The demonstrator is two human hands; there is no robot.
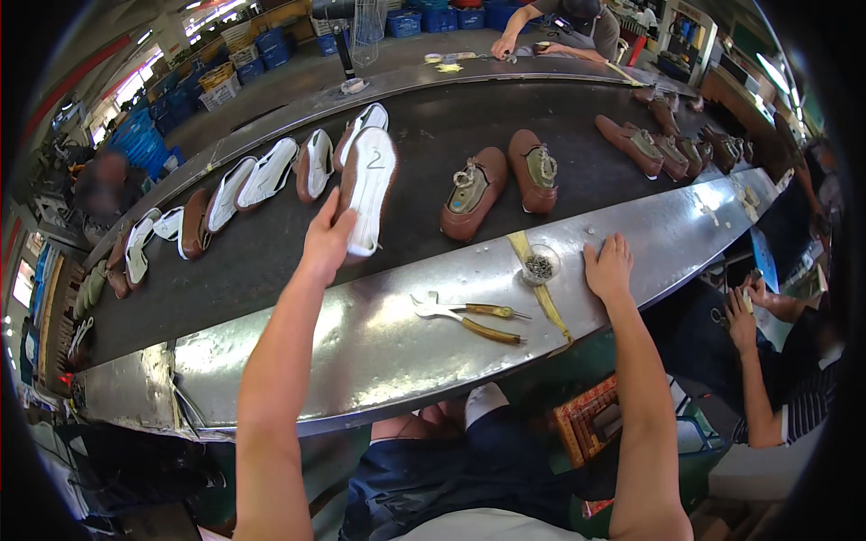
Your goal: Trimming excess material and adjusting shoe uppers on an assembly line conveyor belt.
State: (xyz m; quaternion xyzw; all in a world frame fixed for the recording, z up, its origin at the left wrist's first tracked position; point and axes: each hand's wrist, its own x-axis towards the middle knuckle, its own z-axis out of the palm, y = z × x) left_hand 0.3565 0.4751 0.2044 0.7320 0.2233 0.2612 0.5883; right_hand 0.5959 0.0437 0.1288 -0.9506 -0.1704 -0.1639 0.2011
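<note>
My left hand (327,242) is closed round one end of a brown shoe (370,185), its white underside turned up and marked by hand. The shoe is over the dark belt; whether it touches the belt I cannot tell. My right hand (611,268) lies flat on the metal ledge, fingers spread. Beside it stands a clear cup (552,256) of small metal pieces, next to a yellow strip (552,313). Pincers (440,310) with yellowish handles lie on the ledge, along with a thin pointed tool (519,315) partly overlapping them.
Two brown laced shoes (474,191) stand upright on the belt (410,221). Shoes with white undersides (268,175) line its left side; more brown shoes (631,144) stand at right. A co-worker's hands (508,45) are across the belt, another's (742,316) at right.
</note>
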